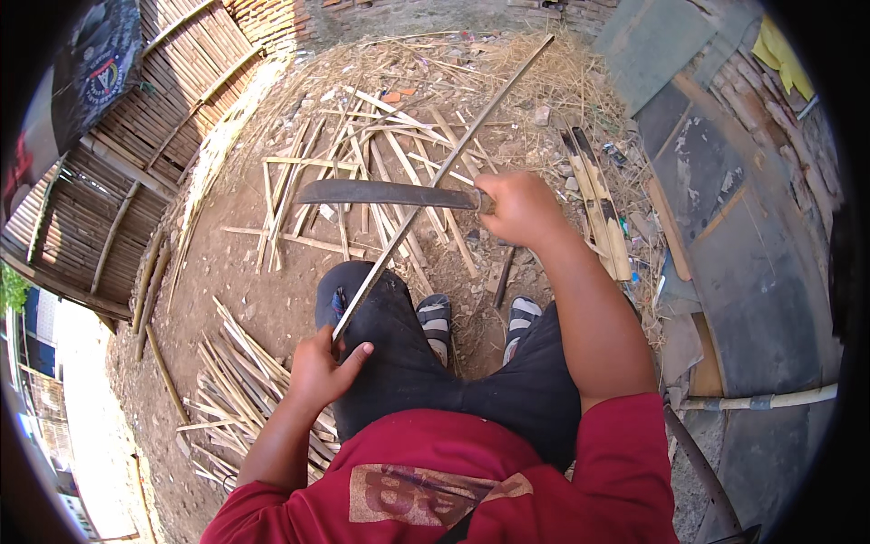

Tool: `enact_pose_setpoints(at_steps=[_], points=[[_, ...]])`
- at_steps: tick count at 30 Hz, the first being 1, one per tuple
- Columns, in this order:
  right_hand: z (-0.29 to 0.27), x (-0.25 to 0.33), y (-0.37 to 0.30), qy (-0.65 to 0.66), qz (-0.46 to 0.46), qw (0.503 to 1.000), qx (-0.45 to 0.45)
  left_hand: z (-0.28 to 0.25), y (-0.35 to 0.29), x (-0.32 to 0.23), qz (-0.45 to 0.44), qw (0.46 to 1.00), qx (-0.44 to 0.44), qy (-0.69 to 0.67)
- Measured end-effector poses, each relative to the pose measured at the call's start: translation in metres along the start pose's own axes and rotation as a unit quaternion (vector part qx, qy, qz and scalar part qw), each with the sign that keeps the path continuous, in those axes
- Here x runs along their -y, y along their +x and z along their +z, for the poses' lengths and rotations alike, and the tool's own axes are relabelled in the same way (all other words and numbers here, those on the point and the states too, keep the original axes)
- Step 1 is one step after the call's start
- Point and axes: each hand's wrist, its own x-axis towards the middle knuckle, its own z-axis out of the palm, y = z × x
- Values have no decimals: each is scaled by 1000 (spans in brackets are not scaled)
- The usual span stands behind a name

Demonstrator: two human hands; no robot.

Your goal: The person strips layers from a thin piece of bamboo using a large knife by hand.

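Long thin pale bamboo strip [467,147] slants up and away from above the left thigh in dark trousers [385,381]; left hand [319,370] grips its lower end. Right hand [518,207] closed around handle of dark broad-bladed metal machete [385,193], blade crossing strip, contact unclear. Scattered loose pale strips [310,162] lie on brown dirt ground [213,263].

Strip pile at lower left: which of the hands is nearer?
Left. The left hand is at the upper right of the strip pile in the image, holding a long strip; the right hand is farther up and right, holding the machete.
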Motion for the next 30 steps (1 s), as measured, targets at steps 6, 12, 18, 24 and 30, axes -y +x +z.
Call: enact_pose_setpoints(at_steps=[6,12,18,24,30], points=[[-5,-27,-7,87,125,986,-63,-2,-4,0,-16,1000,21,-5],[-21,-3,-4,29,100,992,65,-4,-5,-1,-29,999,35,-1],[-23,-12,-10,55,74,995,27,-1,-10,14,-24,995,62,-69],[-35,-32,-12,67,138,988,2,-6,-16,15,-33,995,67,-61],[-29,3,-10,12,8,1000,24,6,-18,33,-40,989,49,-136]])
